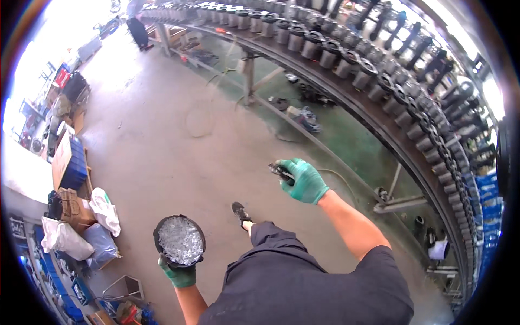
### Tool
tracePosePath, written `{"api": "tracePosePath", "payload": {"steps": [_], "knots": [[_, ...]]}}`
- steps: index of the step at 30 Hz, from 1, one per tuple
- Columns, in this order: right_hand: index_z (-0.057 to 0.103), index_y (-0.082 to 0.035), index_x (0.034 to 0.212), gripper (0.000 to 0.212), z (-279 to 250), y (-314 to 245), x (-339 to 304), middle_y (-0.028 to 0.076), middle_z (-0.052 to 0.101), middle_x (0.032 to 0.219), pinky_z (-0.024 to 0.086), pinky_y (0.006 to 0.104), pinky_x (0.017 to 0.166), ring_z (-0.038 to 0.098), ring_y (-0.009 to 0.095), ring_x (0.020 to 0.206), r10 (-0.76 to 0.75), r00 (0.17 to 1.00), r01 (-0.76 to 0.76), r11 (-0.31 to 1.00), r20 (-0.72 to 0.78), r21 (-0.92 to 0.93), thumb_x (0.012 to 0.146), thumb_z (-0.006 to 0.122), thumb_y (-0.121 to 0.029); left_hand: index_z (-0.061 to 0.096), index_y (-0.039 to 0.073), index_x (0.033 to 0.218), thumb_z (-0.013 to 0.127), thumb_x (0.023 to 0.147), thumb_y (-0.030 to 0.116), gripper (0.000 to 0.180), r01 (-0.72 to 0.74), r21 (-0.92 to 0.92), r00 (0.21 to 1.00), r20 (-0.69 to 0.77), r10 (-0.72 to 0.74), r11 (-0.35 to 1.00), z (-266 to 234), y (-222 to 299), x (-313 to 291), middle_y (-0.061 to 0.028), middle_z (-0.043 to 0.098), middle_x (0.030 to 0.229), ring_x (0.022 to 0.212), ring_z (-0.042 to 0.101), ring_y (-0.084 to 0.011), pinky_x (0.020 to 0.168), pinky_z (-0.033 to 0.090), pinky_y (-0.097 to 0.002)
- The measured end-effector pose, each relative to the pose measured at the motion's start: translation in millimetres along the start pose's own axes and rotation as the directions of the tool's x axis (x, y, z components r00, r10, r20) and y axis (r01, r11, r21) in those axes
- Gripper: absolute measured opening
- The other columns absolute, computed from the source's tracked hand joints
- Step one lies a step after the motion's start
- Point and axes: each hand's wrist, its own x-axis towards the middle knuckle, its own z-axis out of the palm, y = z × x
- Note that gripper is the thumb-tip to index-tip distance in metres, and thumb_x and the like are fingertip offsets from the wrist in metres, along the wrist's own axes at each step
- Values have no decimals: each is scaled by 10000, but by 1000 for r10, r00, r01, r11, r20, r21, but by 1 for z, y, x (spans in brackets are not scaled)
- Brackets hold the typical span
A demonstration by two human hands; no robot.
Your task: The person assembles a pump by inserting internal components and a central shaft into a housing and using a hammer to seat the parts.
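In my green-gloved left hand [179, 273] is a round black bowl [156, 234], gripped at its near rim. Small clear or silvery pieces [180, 241] fill it, too fine to name one by one. My right hand [306, 182], gloved in green as well, is closed around a small dark object with shiny light edges [280, 172]; its kind I cannot make out. That hand is held out over the floor, left of a long bench. Below and between the hands, one of my shoes [241, 214] shows on the floor.
Rows of grey cups with dark rims [330, 52] line the curving bench [374, 122] on my right. Its metal legs [248, 81] stand on the floor. White sacks [67, 238], boxes and a blue crate [75, 165] sit at left. A person [137, 27] stands far off.
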Motion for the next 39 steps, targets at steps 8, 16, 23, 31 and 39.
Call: {"api": "tracePosePath", "payload": {"steps": [8, 16, 23, 31, 39], "knots": [[517, 15, 1416, 479, 140, -59, 253, 172, 713, 1141, 554, 466, 985, 714, 325, 1076, -35, 790, -611, 33, 612, 791, 1010, 626, -215, 404, 184, 1566, 548, 841, 722, 914, -158, -21, 956, -252, 148, 987, 1, 117, 121, -130, 519, 1508, 1276, 593, -382, 722, 648, -549], [524, 39, 1397, 461, 275, -86, 456, 151, 716, 1115, 564, 439, 962, 726, 311, 1034, -76, 687, -686, 263, 723, 679, 1010, 605, -199, 405, 173, 1562, 550, 886, 670, 852, -199, -159, 927, -352, 133, 967, -67, 187, 305, -152, 520, 1500, 1241, 621, -368, 716, 646, -555], [599, 3, 1337, 369, 302, -151, 629, 81, 710, 971, 571, 336, 753, 673, 148, 812, 227, 738, -498, 819, 635, 286, 1006, 648, -151, 369, 106, 1583, 692, 889, 486, 855, -137, -237, 989, -82, 121, 962, -79, 315, 495, -138, 469, 1568, 1417, 476, -357, 1177, 407, -553], [586, 42, 1336, 413, 383, -134, 768, 150, 720, 1055, 575, 403, 949, 732, 259, 984, 90, 692, -713, 242, 716, 658, 1032, 615, -236, 355, 98, 1593, 689, 855, 549, 927, -69, -17, 995, -76, 67, 997, -63, 432, 683, -143, 445, 1590, 1426, 473, -341, 1174, 417, -537], [583, 30, 1311, 363, 504, -135, 963, 105, 703, 1036, 580, 389, 914, 706, 206, 951, 71, 714, -689, 250, 696, 681, 1009, 647, -162, 361, 174, 1597, 696, 839, 536, 904, -135, -66, 981, -152, 123, 989, -58, 511, 835, -155, 435, 1581, 1412, 466, -399, 1109, 458, -619]]}}
